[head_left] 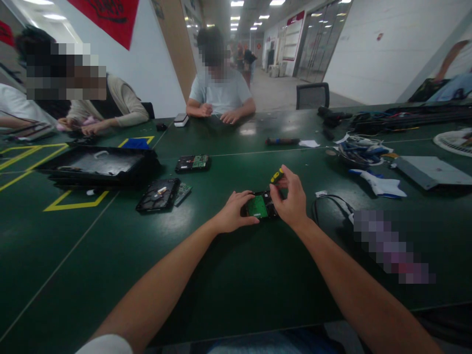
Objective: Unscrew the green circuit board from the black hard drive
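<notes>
A hard drive (257, 206) with a green circuit board facing up lies on the dark green table in front of me. My left hand (237, 211) grips its left end, fingers over the far edge and thumb along the near edge. In my right hand (291, 199) is a screwdriver (276, 176) with a yellow and black handle, held over the drive's right end. The screwdriver's tip is hidden by my fingers. To the left lie another hard drive (158, 194), a loose circuit board (182, 193) beside it, and a further drive (192, 163) behind.
Black trays (99, 164) are stacked at the left. On the right are a cable (334, 197), a bundle of wires (363, 150), white-and-blue gloves (379, 183) and a grey metal box (435, 171). A dark cylindrical tool (282, 141) lies farther back. People sit across the table.
</notes>
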Action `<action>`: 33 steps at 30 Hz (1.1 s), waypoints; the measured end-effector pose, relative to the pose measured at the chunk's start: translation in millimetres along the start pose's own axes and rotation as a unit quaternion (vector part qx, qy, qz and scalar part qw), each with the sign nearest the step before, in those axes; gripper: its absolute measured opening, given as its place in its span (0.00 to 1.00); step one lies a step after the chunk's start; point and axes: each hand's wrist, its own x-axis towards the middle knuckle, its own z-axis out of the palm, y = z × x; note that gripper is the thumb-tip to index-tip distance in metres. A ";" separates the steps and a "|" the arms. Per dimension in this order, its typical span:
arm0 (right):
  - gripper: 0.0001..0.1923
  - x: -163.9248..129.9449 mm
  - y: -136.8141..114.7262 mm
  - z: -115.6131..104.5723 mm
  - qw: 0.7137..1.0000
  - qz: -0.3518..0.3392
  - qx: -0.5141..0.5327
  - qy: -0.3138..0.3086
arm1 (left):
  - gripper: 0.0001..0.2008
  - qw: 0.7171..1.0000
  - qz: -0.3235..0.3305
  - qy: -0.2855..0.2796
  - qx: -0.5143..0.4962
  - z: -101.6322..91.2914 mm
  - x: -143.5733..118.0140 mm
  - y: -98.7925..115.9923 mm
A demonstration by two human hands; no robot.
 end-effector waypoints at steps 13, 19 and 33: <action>0.33 -0.4 1.2 0.3 1.000 -0.002 0.004 -0.014 | 0.43 1.000 0.001 0.003 -0.004 0.8 -0.6 -0.8; 0.34 -1.5 1.8 1.0 1.000 -0.007 -0.007 -0.010 | 0.43 1.000 -0.001 0.001 -0.003 0.8 -1.0 -1.4; 0.34 -0.7 -0.3 -0.6 1.000 -0.022 0.007 -0.012 | 0.43 1.000 0.001 0.000 -0.005 1.3 -0.6 -2.7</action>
